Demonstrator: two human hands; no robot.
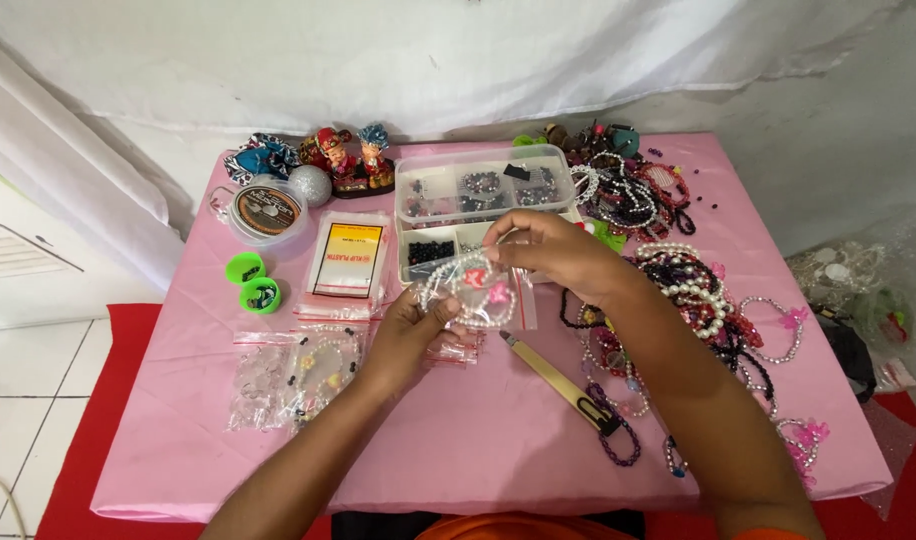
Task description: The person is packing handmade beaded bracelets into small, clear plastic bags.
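- a small clear plastic bag (pixel 470 290) with a glossy pearl bracelet and pink charms inside sits above the middle of the pink table (pixel 478 440)
- its contents blur behind crinkled film
- left hand (pixel 410 335) pinches the near-left edge, right hand (pixel 553 250) grips the far edge, fingers curled
- a lidded compartment box (pixel 483 205) lies just beyond
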